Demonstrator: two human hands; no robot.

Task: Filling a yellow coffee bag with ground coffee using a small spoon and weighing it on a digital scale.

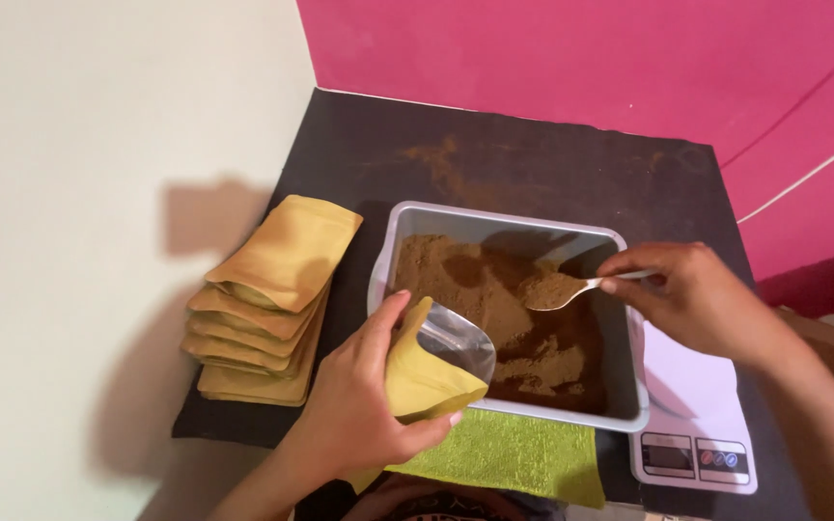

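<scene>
The black mat (494, 154) is bare behind the grey tub (509, 224), so a hand could pass there, up to the pink wall (581, 58). On the left, the stack of yellow pouches (267, 309) sits near the tub, with only a thin gap between. On the right, the white scale (697, 425) sits just beside the tub. In front, the left hand (359, 396) holds an open pouch (431, 371) over the tub's near edge. The right hand (697, 294) with the spoon (571, 287) fills the room above the brown powder (456, 275)
</scene>
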